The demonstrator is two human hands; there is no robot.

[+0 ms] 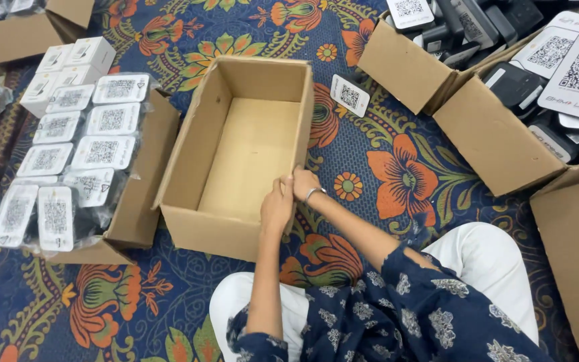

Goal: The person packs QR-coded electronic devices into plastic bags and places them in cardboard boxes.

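**On the carpet: both hands at the near right corner of an open box**

Near the middle of the flowered carpet [397,167], the person is sitting cross-legged and working at an empty cardboard box [249,147], which is lying open-topped with its near right corner toward the knees. The left hand [277,206] is pressing flat against that corner, fingers closed over the rim. The right hand [303,182], a bangle at the wrist, is pinching the top edge of the right wall just beside it; the two hands are touching. Nothing is sitting inside the box.

By my judgement the corner is being squared or steadied. Doing it well would mean keeping the left palm bracing the outside while the right fingers are drawing the wall upright, and not crushing the rim.

Toward the left edge of the carpet, a low carton [135,201] is holding rows of wrapped white packets [102,151], with small white boxes [75,60] behind it. One loose white card [350,95] is lying beyond the box's far right corner. At the right edge, larger cartons [497,141] are holding dark devices and more cards.
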